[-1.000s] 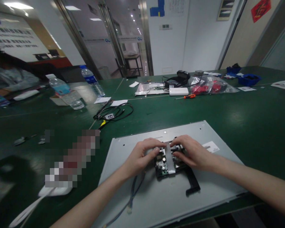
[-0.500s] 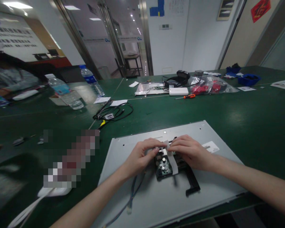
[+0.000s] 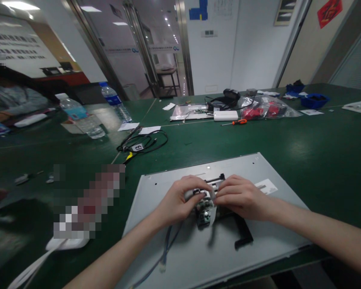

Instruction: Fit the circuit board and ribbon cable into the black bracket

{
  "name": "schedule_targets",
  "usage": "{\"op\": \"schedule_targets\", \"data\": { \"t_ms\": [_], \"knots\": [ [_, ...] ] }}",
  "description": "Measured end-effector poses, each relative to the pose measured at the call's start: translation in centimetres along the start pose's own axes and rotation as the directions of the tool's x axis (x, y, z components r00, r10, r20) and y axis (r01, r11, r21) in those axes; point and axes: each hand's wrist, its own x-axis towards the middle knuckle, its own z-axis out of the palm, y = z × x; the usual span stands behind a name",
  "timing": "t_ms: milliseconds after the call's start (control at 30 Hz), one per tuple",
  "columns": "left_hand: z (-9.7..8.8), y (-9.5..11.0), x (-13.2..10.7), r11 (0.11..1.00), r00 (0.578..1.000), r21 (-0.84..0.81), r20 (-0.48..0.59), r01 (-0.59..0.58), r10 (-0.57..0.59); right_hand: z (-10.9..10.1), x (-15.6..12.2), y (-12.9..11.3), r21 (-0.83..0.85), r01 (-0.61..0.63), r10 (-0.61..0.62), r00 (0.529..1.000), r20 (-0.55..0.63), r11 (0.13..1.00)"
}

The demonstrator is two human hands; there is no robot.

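A grey metal panel (image 3: 252, 241) lies flat on the green table (image 3: 319, 152) in front of me. A small circuit board (image 3: 203, 212) sits near its middle, beside a black bracket (image 3: 243, 235). My left hand (image 3: 177, 202) curls round the board's left upper edge. My right hand (image 3: 243, 196) pinches a white flat ribbon cable (image 3: 212, 200) over the board, fingers closed. The two hands nearly touch above the board. A thin cable (image 3: 168, 245) trails from under my left hand toward the panel's front edge.
A coil of black cable (image 3: 142, 143) lies beyond the panel. Two water bottles (image 3: 81, 118) stand at the left. Farther back are an orange-handled screwdriver (image 3: 236, 122), a white box (image 3: 226, 115), a plastic bag with red parts (image 3: 264, 108) and blue trays (image 3: 314, 100). Another person (image 3: 12, 100) sits far left.
The white ribbon that lay flat across the board has been lifted and bent toward my right hand. Both hands have drawn closer together, and the board looks tilted up.
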Motion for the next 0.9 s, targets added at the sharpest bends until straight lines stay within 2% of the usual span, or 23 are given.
{"op": "schedule_targets", "data": {
  "t_ms": [133, 300, 533, 667, 900],
  "knots": [
    [0.2, -0.1, 0.0, 0.999, 1.0, 0.052, 0.017, 0.014, -0.014, -0.1, 0.1, -0.1, 0.021, -0.001, -0.001, 0.998, 0.059, 1.0],
    [0.2, -0.2, 0.0, 0.995, 0.999, 0.102, 0.044, 0.007, -0.011, -0.4, -0.1, -0.1, 0.059, -0.062, 0.051, 0.984, 0.17, 0.996],
    [0.2, -0.3, 0.1, 0.992, 0.994, 0.12, 0.104, -0.029, 0.016, -1.0, 0.2, -0.9, -0.013, -0.068, 0.069, 0.973, 0.219, 0.998],
    [0.4, -0.5, -0.1, 0.99, 0.988, 0.141, 0.157, -0.024, 0.002, -0.9, 0.2, -0.9, -0.004, -0.031, 0.031, 0.969, 0.246, 1.0],
    [0.4, -0.4, 0.0, 0.987, 0.983, 0.162, 0.186, -0.02, -0.011, -0.9, 0.3, -1.1, 0.033, -0.02, 0.01, 0.958, 0.285, 0.999]
  ]
}}
